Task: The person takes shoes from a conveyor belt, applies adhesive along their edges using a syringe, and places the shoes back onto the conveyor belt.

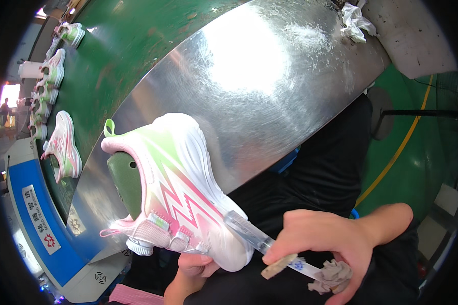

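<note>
A white, pink and green sneaker (pixel 180 168) lies tilted on its side above my lap and the near metal table edge, toe toward me. A dark green insert fills its opening, and a white dial sits at the laces. My left hand (pixel 196 267) is closed on the sneaker's toe from below, its fingers partly hidden. My right hand (pixel 336 231) grips a clear, syringe-like plastic tube (pixel 249 231) whose far end meets the sole edge near the toe. A beige block (pixel 279 267) and a crumpled greyish wad (pixel 333 276) are also in that hand.
A shiny metal tabletop (pixel 178 86) borders a green surface (pixel 122 40). Another sneaker (pixel 64 145) stands at the left, with several more sneakers (pixel 48 86) in a row behind. Crumpled white paper (pixel 357 23) lies at the far right. A blue and white machine panel (pixel 40 218) curves at the left.
</note>
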A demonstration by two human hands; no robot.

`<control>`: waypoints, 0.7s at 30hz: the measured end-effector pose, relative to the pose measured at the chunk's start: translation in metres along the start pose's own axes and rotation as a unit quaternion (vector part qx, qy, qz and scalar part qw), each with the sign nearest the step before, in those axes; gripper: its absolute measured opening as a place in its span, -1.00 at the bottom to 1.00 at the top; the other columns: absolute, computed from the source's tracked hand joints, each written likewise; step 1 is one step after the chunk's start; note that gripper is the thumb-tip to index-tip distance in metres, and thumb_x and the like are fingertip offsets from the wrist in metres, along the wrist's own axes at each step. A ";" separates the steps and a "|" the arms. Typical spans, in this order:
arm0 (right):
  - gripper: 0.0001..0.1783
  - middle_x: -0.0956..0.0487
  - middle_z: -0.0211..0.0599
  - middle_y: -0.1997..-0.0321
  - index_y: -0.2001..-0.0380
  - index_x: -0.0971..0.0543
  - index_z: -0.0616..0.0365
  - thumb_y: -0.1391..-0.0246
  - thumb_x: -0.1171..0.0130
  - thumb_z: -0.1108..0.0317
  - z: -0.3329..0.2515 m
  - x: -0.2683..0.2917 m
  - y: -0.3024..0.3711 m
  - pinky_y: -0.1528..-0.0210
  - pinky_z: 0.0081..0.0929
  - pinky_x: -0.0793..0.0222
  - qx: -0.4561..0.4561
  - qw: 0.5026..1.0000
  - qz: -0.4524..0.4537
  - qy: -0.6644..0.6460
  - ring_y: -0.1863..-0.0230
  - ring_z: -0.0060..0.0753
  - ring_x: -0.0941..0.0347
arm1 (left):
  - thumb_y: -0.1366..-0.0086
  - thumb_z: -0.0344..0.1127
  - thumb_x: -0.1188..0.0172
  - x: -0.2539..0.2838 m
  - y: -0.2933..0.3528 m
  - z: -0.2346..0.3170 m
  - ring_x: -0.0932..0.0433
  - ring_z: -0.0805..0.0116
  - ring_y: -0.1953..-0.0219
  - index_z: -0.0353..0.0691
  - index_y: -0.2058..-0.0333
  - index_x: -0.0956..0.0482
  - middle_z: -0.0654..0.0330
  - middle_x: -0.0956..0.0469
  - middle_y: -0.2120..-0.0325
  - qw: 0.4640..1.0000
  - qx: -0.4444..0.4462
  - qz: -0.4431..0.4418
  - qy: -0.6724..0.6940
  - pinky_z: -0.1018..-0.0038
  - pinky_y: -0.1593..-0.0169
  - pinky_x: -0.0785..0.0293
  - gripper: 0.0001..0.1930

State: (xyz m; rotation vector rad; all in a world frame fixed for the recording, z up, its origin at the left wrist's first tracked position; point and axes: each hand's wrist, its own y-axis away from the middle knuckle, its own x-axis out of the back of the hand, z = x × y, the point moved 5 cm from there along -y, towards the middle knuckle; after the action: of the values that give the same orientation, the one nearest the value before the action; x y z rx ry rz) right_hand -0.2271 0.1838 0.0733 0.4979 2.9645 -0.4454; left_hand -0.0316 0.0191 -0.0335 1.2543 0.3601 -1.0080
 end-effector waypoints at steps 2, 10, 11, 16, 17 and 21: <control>-0.04 -0.53 -0.22 0.11 0.04 -0.42 0.32 0.44 -0.45 -0.18 -0.003 -0.002 0.002 0.22 -0.43 -0.21 -0.036 0.999 -0.008 -0.015 0.29 -0.27 -0.39 | 0.15 -0.36 -0.15 -0.017 -0.010 -0.001 -0.39 -0.06 -0.10 -0.15 -0.25 -0.08 -0.04 -0.36 -0.08 1.000 0.018 0.000 -0.018 -0.05 -0.18 -0.25 -0.13; -0.10 -0.58 -0.21 0.16 0.06 -0.47 0.32 0.33 -0.39 -0.21 -0.049 0.000 0.023 0.32 -0.44 -0.17 -0.113 0.993 0.006 0.019 0.35 -0.32 -0.39 | 0.15 -0.46 -0.28 -0.070 -0.054 -0.009 -0.45 -0.07 0.00 -0.20 -0.14 -0.24 -0.02 -0.41 0.01 0.993 0.037 -0.111 0.015 -0.02 -0.07 -0.41 -0.22; -0.04 -0.60 -0.22 0.20 0.07 -0.45 0.34 0.39 -0.41 -0.26 -0.057 0.002 0.024 0.34 -0.39 -0.16 -0.080 0.996 0.010 0.045 0.35 -0.31 -0.44 | 0.15 -0.46 -0.28 -0.077 -0.057 -0.009 -0.45 -0.07 0.00 -0.20 -0.14 -0.24 -0.02 -0.41 0.01 0.992 0.037 -0.121 0.024 -0.02 -0.07 -0.41 -0.22; -0.01 -0.59 -0.18 0.22 0.07 -0.44 0.39 0.36 -0.39 -0.29 -0.077 0.008 0.031 0.35 -0.37 -0.16 -0.063 0.994 0.009 0.093 0.35 -0.27 -0.44 | 0.09 -0.55 -0.27 -0.089 -0.075 -0.014 -0.47 -0.05 0.02 -0.18 -0.15 -0.24 -0.01 -0.45 0.07 0.982 0.077 -0.150 0.078 -0.02 -0.15 -0.35 -0.26; -0.01 -0.59 -0.17 0.22 0.07 -0.43 0.39 0.36 -0.39 -0.29 -0.080 0.009 0.031 0.36 -0.37 -0.17 -0.057 0.993 0.010 0.107 0.36 -0.26 -0.44 | 0.07 -0.55 -0.28 -0.088 -0.079 -0.017 -0.46 -0.03 0.00 -0.17 -0.15 -0.24 -0.01 -0.45 0.06 0.978 0.098 -0.167 0.082 0.01 -0.16 -0.34 -0.26; -0.02 -0.57 -0.14 0.23 0.07 -0.43 0.38 0.35 -0.39 -0.29 -0.084 0.011 0.036 0.36 -0.35 -0.18 -0.034 0.987 0.025 0.152 0.37 -0.24 -0.42 | 0.04 -0.57 -0.30 -0.108 -0.094 -0.016 -0.45 0.06 -0.04 -0.14 -0.17 -0.22 -0.01 -0.43 0.03 0.977 0.069 -0.174 0.104 0.12 -0.17 -0.38 -0.25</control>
State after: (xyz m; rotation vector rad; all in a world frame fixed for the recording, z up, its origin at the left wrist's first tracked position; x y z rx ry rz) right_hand -0.2300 0.2451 0.1420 0.6875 3.2347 -0.2824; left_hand -0.1608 0.0824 -0.0185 1.4600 0.7007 -1.2153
